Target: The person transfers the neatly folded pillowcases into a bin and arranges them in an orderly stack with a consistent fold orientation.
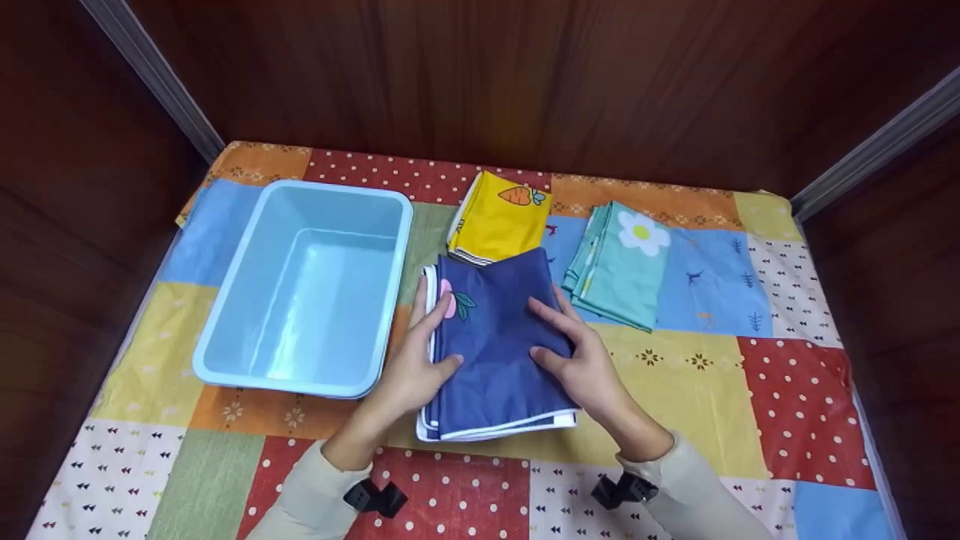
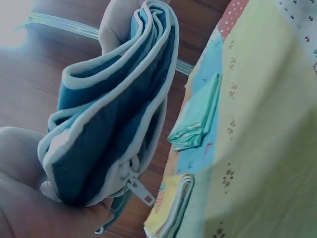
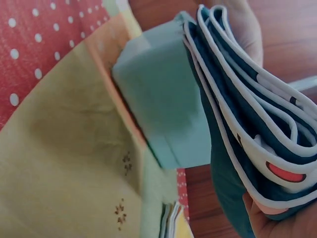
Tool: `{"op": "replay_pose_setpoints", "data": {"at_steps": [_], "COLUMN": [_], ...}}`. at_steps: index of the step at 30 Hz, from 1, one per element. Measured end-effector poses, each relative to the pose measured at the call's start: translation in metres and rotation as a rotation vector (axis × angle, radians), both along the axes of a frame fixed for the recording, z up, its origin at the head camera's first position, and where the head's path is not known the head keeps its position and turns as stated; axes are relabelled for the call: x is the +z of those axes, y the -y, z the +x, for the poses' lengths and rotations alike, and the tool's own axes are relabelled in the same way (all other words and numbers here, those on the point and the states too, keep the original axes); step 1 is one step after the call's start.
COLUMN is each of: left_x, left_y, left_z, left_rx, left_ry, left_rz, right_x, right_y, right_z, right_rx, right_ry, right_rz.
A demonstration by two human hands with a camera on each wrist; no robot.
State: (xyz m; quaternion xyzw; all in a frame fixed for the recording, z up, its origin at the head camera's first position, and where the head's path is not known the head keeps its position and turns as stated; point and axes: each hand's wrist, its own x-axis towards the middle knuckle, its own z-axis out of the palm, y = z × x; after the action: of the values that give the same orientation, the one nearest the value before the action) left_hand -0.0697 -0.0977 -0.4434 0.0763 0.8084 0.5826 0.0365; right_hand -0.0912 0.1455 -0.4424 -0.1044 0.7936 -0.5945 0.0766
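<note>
A folded navy cloth (image 1: 499,360) with white piped edges and a pink-and-green print is held between my two hands in the head view. My left hand (image 1: 415,371) grips its left side, thumb on the upper face. The right hand (image 1: 589,364) holds the opposite side, its thumb and a finger lying on the navy face. A white zipper pull (image 2: 141,191) hangs from the cloth's edge in the left wrist view. Stacked, looped layers and a red patch (image 3: 286,172) show in the right wrist view. Both wrist views show the cloth raised above the table.
A light blue plastic basin (image 1: 322,292) stands at the left. Behind the navy cloth lies a folded yellow cloth (image 1: 506,221) with a carrot print. A folded teal cloth (image 1: 630,270) with a white flower lies to the right. Patchwork fabric (image 1: 675,397) covers the table; dark wooden panels surround it.
</note>
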Motion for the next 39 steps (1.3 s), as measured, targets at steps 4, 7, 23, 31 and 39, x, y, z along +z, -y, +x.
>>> {"op": "replay_pose_setpoints", "data": {"at_steps": [4, 7, 23, 31, 39], "left_x": [0.013, 0.023, 0.052, 0.062, 0.070], "left_y": [0.005, 0.009, 0.029, 0.042, 0.056], "left_z": [-0.004, -0.007, -0.023, -0.031, -0.037], "left_rx": [0.002, 0.006, 0.014, -0.012, -0.012], "left_ry": [0.029, 0.061, 0.124, 0.120, 0.126], "left_rz": [0.014, 0.020, 0.039, 0.068, 0.086], "right_x": [0.010, 0.017, 0.044, 0.051, 0.057], "right_y": [0.003, 0.006, 0.024, 0.035, 0.051], "right_z": [-0.002, -0.004, -0.015, -0.020, -0.026], "right_rx": [-0.003, 0.001, 0.030, 0.012, 0.013], "right_ry": [0.001, 0.016, 0.001, -0.021, -0.032], "right_rz": [-0.015, -0.024, -0.026, -0.055, -0.051]}}
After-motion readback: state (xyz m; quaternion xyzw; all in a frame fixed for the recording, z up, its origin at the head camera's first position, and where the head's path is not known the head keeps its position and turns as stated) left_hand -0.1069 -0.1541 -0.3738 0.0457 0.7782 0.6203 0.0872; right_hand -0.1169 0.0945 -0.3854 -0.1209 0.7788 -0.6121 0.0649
